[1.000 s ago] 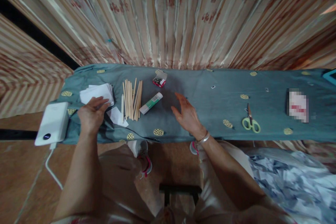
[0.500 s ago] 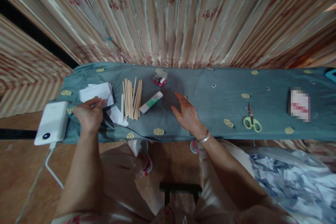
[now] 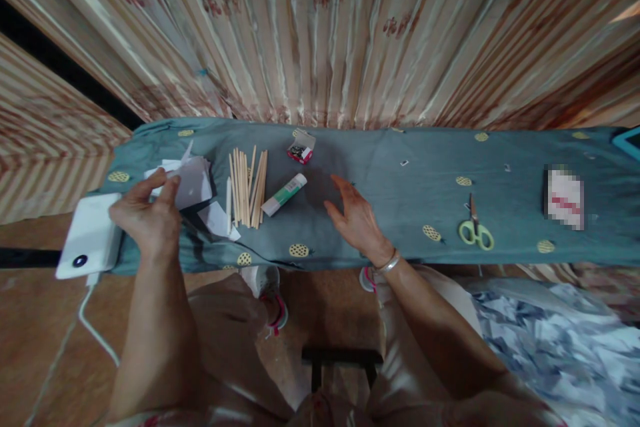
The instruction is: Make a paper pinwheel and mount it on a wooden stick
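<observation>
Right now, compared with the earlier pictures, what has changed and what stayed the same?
The left hand has moved left, towards the white power bank, and a piece of paper now tilts up off the paper stack, apparently in its fingers. The right hand, wooden sticks and scissors stayed as they were.

The light is dim and flat, leaving the worktop (image 3: 400, 207) muted and the floor (image 3: 320, 320) beneath it darker. Pale, glossy streaks run along the ridged sheeting (image 3: 325, 33), and a small warm glow shows near the top right corner. A soft shadow spreads to the left of the right hand (image 3: 356, 217); the bracelet (image 3: 390, 261) glints. Fine detail looks smeared. Wide-angle distortion stretches the edges, and coarse pixelation masks the box (image 3: 565, 199) at right.
</observation>
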